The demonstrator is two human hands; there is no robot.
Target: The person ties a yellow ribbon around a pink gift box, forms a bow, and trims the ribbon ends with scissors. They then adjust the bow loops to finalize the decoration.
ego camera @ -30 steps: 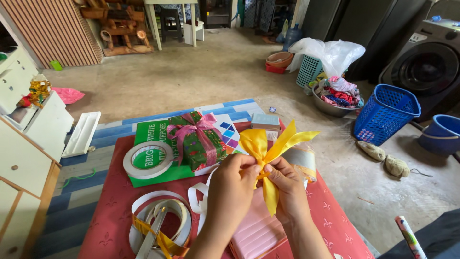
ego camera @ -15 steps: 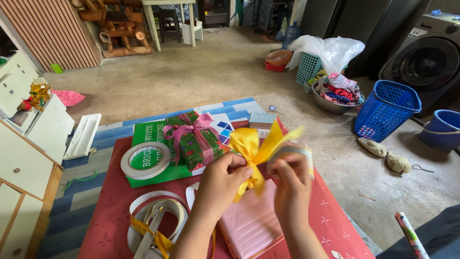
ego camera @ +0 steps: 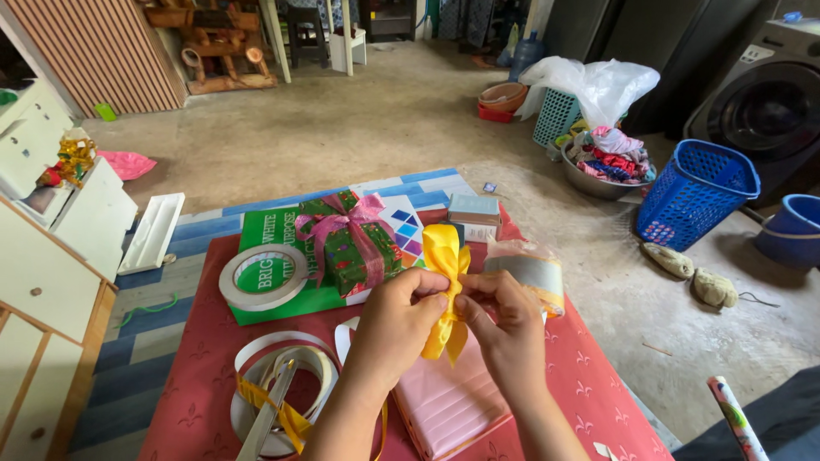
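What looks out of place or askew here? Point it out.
Little stands out. Both hands, left hand and right hand, pinch a yellow ribbon bow. A pair of slippers lies scattered on the concrete floor.

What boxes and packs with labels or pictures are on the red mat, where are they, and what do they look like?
Gift box: behind the left hand, green patterned wrap, pink ribbon bow.
Paper pack: under the gift box, flat, green with white lettering.
Small box: far edge of the mat, rectangular, pale blue-grey top.
Plastic bag: beside the right hand, clear with orange print.
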